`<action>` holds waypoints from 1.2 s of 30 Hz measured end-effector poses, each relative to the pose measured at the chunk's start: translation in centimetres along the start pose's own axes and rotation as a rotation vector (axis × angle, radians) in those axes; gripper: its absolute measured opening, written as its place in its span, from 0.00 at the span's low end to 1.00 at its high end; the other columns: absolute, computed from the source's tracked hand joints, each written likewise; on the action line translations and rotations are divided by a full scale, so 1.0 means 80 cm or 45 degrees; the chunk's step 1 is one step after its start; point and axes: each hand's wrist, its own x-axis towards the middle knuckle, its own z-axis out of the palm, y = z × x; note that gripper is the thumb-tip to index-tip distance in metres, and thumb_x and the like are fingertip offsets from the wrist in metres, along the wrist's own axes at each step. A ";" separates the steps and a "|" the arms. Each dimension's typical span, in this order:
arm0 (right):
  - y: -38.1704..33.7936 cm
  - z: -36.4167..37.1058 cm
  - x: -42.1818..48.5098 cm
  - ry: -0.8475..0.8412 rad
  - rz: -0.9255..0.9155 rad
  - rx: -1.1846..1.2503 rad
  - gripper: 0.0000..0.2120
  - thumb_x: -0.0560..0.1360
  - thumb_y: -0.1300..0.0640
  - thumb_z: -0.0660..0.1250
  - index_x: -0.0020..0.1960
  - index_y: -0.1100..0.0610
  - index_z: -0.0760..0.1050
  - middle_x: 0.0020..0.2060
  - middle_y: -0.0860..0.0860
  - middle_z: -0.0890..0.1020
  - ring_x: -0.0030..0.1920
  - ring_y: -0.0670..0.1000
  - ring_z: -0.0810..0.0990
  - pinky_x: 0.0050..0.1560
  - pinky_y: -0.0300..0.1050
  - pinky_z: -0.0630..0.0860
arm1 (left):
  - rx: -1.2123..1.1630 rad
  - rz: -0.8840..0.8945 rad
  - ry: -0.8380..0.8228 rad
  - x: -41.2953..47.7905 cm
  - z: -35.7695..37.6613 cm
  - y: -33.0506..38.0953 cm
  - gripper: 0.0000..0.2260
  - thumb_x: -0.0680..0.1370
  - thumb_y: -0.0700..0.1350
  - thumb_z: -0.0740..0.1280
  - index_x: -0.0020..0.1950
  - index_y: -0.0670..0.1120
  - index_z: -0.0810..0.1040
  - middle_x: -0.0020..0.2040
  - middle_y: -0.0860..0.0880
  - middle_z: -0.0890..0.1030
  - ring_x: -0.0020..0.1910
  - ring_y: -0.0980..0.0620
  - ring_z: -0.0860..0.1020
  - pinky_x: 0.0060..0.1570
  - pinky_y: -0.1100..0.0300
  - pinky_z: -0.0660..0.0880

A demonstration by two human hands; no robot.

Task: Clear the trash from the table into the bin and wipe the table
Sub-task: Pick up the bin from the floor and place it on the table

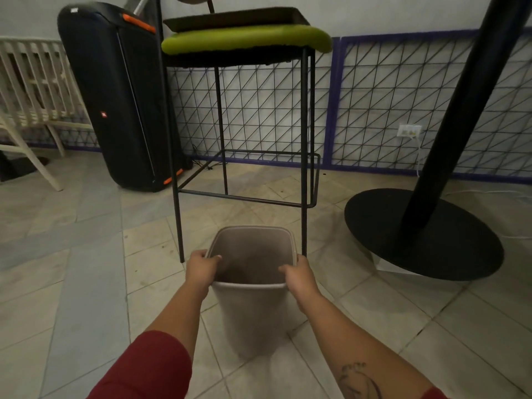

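A beige plastic bin (253, 315) stands upright on the tiled floor in the lower middle of the head view. Nothing can be made out inside it. My left hand (201, 269) grips its left rim, thumb inside and fingers wrapped over the edge. My right hand (298, 273) grips the right rim in the same way. The table top is out of view; only its black pole (460, 110) and round black base (426, 234) show at the right.
A tall stool with a green cushion (244, 41) and thin black legs stands just behind the bin. A large black speaker (121, 93) leans at the left by a white chair (31, 96). A wire grid fence (374, 105) lines the wall.
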 end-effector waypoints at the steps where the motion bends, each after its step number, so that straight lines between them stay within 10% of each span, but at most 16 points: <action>1: -0.008 -0.001 -0.003 0.001 -0.016 0.032 0.20 0.76 0.62 0.63 0.67 0.58 0.66 0.58 0.56 0.77 0.53 0.54 0.75 0.53 0.45 0.72 | -0.076 0.018 -0.022 -0.003 -0.002 0.012 0.11 0.76 0.37 0.65 0.57 0.36 0.77 0.49 0.40 0.80 0.47 0.41 0.78 0.52 0.50 0.76; 16: -0.321 -0.001 -0.072 -0.066 -0.220 0.028 0.19 0.73 0.62 0.65 0.63 0.57 0.67 0.53 0.54 0.77 0.49 0.52 0.74 0.46 0.45 0.70 | -0.419 -0.009 0.164 -0.044 -0.142 0.292 0.12 0.78 0.37 0.62 0.61 0.40 0.75 0.55 0.39 0.78 0.54 0.40 0.76 0.56 0.49 0.73; 24: -0.521 -0.009 -0.187 -0.077 -0.269 0.150 0.15 0.69 0.61 0.67 0.55 0.58 0.71 0.50 0.55 0.79 0.48 0.54 0.78 0.49 0.49 0.77 | -0.397 0.092 0.229 -0.116 -0.266 0.488 0.10 0.78 0.38 0.61 0.38 0.46 0.75 0.34 0.45 0.72 0.31 0.50 0.68 0.31 0.60 0.62; 36: -0.740 -0.060 -0.365 -0.114 -0.315 0.131 0.14 0.71 0.58 0.67 0.55 0.57 0.70 0.48 0.52 0.76 0.47 0.52 0.75 0.40 0.42 0.69 | -0.451 0.032 0.284 -0.248 -0.408 0.703 0.10 0.76 0.43 0.65 0.56 0.42 0.77 0.47 0.43 0.77 0.40 0.46 0.75 0.42 0.56 0.71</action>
